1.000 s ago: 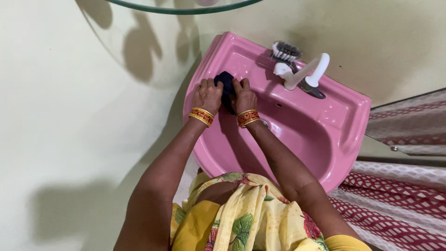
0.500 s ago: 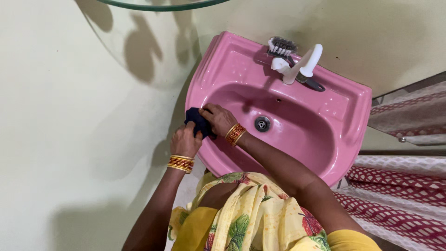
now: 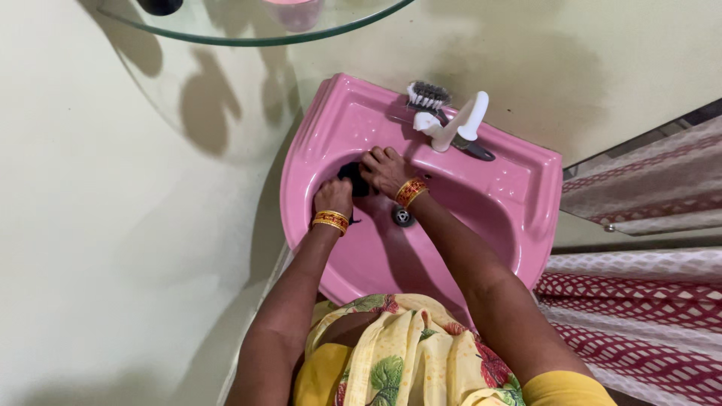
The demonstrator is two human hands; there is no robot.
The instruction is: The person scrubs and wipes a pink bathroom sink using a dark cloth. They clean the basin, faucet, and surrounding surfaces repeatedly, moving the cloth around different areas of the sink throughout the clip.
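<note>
Right now I am pressing a small dark scrubbing cloth [image 3: 352, 179] against the inner back-left wall of the glossy pink ceramic washbasin [image 3: 526, 188], below the ledge and up-left of the round metal drain [image 3: 403, 217]. My left hand [image 3: 334, 197] is closing over the near side of the cloth, knuckles up, and my right hand [image 3: 383, 170] is bearing down on its far side with the fingers [image 3: 371, 157] curled onto it, so both hands are clamped on the same wad. To my judgement it is handling as something soft, light and easily crushed, likely damp and a little slippery on the glazed wall, so the bunched middle under both palms is the sensible place to be holding it. Most of the cloth is lying hidden under my hands; only a dark sliver between them is showing, and I cannot tell its weave or full shape. On the back ledge a white plastic tap [image 3: 459, 124] is standing beside a bristle brush with a dark handle [image 3: 429, 95]. Above, a curved glass shelf [image 3: 226, 37] is getting cut off by the frame, its objects unidentifiable.
</note>
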